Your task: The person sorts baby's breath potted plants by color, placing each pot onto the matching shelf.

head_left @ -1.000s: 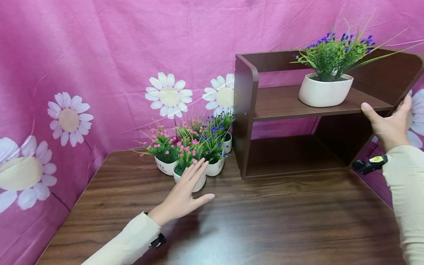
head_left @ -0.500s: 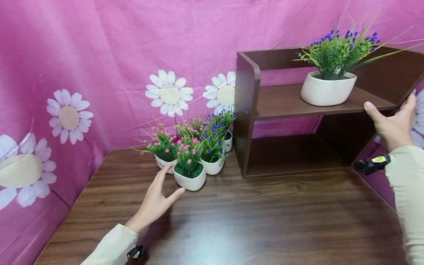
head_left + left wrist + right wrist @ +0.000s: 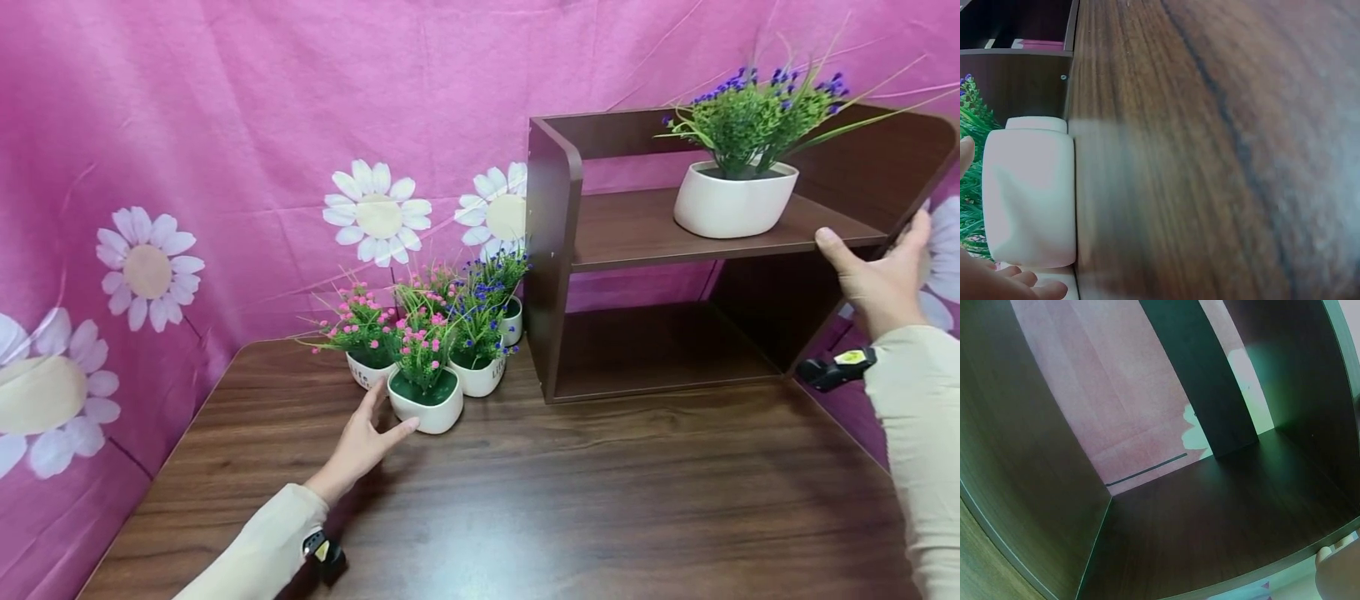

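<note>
My left hand is at the left of the front white flowerpot, which holds a pink-flowered plant. Its thumb is at the pot's front and its fingers at the left side; firm contact is not clear. In the left wrist view the white pot stands between the thumb and the fingertips. My right hand holds the right side of a dark brown desk shelf, thumb on the middle board's front edge, fingers around the side panel. Its fingers show at the panel's edge in the right wrist view.
Behind the front pot stand several more potted plants: pink flowers in a white pot at left, blue flowers at right, close to the shelf. An oval white planter with purple flowers is on the upper board. A pink floral cloth hangs behind the wooden table.
My left hand has drawn back from over the front pot to its left side, then come a little closer to it. The right hand stays on the shelf. The pots have not moved.
</note>
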### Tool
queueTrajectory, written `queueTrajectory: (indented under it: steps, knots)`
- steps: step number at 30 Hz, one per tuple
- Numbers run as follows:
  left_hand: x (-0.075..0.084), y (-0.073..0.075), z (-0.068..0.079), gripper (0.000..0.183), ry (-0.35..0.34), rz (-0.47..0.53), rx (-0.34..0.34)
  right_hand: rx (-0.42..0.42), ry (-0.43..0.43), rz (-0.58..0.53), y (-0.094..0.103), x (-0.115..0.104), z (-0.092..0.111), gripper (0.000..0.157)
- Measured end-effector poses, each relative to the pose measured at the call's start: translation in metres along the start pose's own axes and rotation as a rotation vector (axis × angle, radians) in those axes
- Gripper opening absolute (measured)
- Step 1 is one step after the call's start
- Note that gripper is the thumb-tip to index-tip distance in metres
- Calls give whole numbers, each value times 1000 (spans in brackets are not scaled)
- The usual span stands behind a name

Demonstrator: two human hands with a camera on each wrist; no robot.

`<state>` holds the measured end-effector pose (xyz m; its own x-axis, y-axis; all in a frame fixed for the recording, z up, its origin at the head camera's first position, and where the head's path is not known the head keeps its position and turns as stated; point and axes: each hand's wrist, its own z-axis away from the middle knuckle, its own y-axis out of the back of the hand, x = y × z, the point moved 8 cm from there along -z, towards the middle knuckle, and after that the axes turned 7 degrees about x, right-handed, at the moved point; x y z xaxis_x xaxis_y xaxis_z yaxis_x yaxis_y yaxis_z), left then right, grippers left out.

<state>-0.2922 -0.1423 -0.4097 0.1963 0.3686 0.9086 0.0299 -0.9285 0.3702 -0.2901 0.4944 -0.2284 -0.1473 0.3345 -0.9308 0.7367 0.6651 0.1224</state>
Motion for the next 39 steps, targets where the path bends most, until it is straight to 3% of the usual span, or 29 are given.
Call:
queueTrajectory:
  steps: [5,15,19,25,34,39]
  knots:
    - [1,-5,2,86,-1,48,-4,-4,-3,19,1,-1,-1,95]
    - [10,-8,29,80,-29,4,21,11,15,-8,5,-4,0,94]
    - [13,-7,32,76,-42,-21,34,16,25,-18,6,-6,0,93]
    - [8,-4,20,83,-35,-25,28,-8,15,-27,2,-5,1,95]
    - [1,-13,-10,95,-28,109,-135,3,23,22,4,-6,2,93]
    - [-2,-16,-15,93,-28,120,-166,11,30,15,2,-6,3,92]
